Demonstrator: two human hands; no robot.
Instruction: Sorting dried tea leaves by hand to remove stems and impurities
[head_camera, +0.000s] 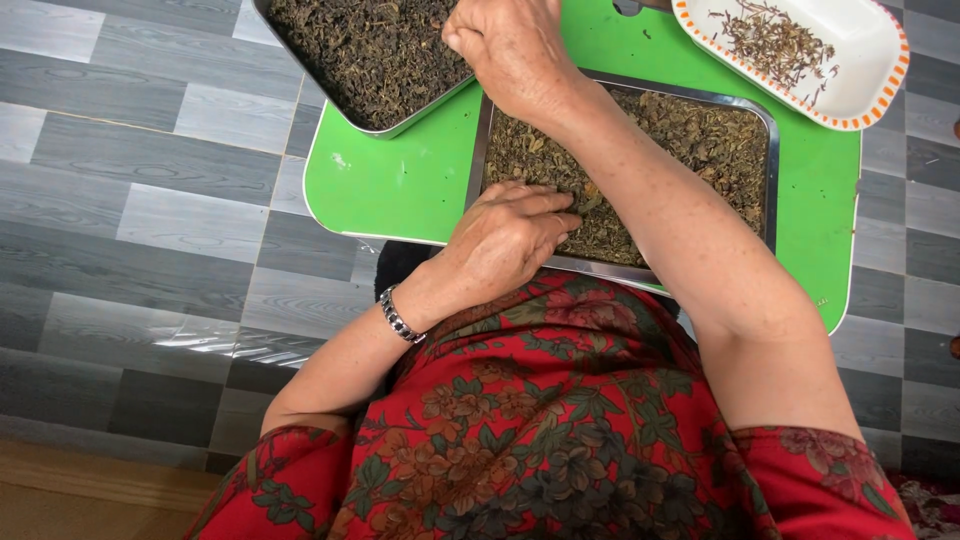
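A metal tray (770, 135) of dark dried leaves lies on a green table (400, 180) right in front of me. My left hand (505, 235) rests palm down on the leaves at the tray's near left corner, fingers pressed together. My right hand (510, 50) reaches across to a second metal tray (395, 125) of dried leaves at the upper left, fingers curled shut over its edge; whether it pinches leaves is hidden. A beaded bracelet (400, 318) circles my left wrist.
A white dish with an orange dotted rim (860, 60) holds a few thin stems at the top right, overhanging the green table. Grey plank-pattern floor (140, 180) surrounds the table. My red floral dress (560, 430) fills the bottom of the view.
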